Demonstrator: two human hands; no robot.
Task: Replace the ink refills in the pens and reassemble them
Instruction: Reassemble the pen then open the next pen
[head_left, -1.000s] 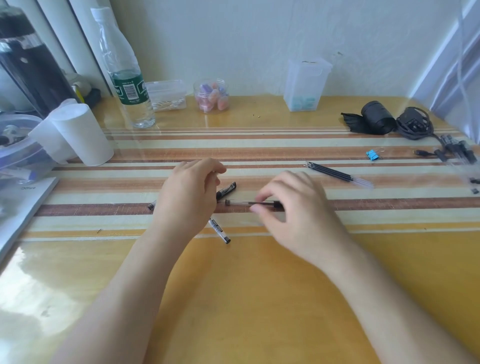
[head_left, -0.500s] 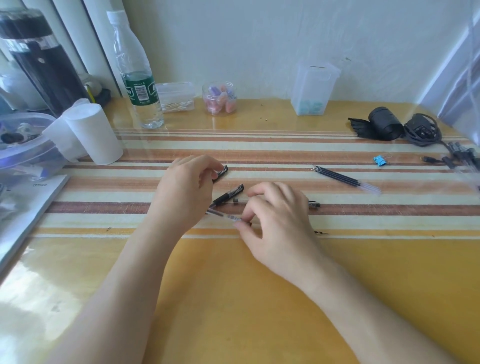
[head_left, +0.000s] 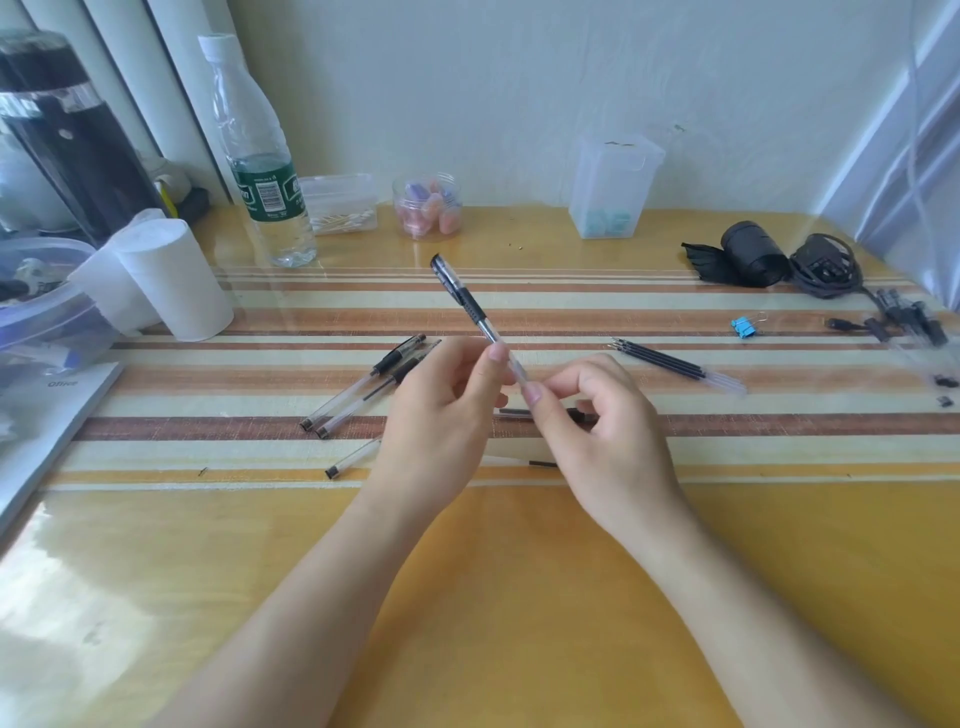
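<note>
- While both hands pinch it mid-frame, the pen (head_left: 470, 306) slants toward upper left.
- Left hand (head_left: 441, 415) grasps mid-barrel; right hand (head_left: 597, 431) grips the lower end.

My left grip (head_left: 447, 410) and right grip (head_left: 597, 415) pinch one capped pen (head_left: 470, 306) at frame centre, cap end tilted toward the upper left. Two pens (head_left: 371, 382) lie on the bench (head_left: 519, 597) left of centre; refills (head_left: 670, 361) lie at right.

Yellow table (head_left: 519, 597) with brown-cream stripes, clear-black pen (head_left: 470, 306), blue clip (head_left: 744, 327), possibly pink erasers (head_left: 428, 210)
</note>
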